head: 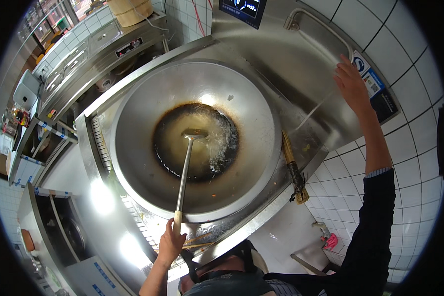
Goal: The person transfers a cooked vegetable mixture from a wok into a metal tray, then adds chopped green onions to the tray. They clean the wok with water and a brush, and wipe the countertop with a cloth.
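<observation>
A large steel wok [133,148] is set into a stainless steel stove top, with liquid [196,148] pooled in its dark, browned bottom. My left hand [171,240] is closed around the wooden handle of a long metal ladle [186,166], whose bowl rests in the liquid. My right hand [349,85] is raised at the upper right, by the end of a bent metal faucet pipe [323,27]; whether its fingers touch the pipe I cannot tell. A thin stream of water [314,111] slants down below that hand, towards the stove top beside the wok.
A bamboo wok brush [294,170] lies right of the wok. Thin wooden sticks [199,245] lie by my left hand. A lit display panel [242,9] is on the back wall. A steel counter [77,63] with a wooden tub [131,11] stands at the upper left.
</observation>
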`<act>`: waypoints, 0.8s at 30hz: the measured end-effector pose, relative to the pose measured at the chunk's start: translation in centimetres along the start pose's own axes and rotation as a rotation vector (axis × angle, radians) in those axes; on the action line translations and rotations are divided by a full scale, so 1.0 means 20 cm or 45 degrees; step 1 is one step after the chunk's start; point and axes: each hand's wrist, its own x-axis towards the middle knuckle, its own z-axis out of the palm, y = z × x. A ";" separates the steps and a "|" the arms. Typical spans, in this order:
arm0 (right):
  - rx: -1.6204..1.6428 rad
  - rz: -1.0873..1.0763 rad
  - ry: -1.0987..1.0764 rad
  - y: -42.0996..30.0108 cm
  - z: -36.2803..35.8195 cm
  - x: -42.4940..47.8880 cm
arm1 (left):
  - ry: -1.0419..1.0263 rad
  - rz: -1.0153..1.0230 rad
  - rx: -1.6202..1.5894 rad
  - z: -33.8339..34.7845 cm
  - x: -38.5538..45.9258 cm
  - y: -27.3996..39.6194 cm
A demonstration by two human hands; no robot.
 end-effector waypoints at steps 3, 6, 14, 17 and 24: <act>0.003 0.127 0.053 -0.13 0.05 -0.14 | 0.036 -0.092 -0.108 0.03 0.06 0.01; 0.581 0.508 -0.572 -0.62 0.09 -0.48 | 0.126 -0.095 0.054 0.05 0.02 0.00; 0.863 1.014 -1.127 -0.97 0.16 -1.03 | -0.171 -0.430 -1.121 -0.14 -0.15 0.13; 0.971 1.012 -0.870 -0.94 -0.02 -0.90 | -0.410 -0.452 -1.981 -0.17 -0.17 0.08; 1.281 0.022 -1.373 -1.51 0.06 -0.18 | -0.792 -0.515 -2.835 0.03 -0.08 0.08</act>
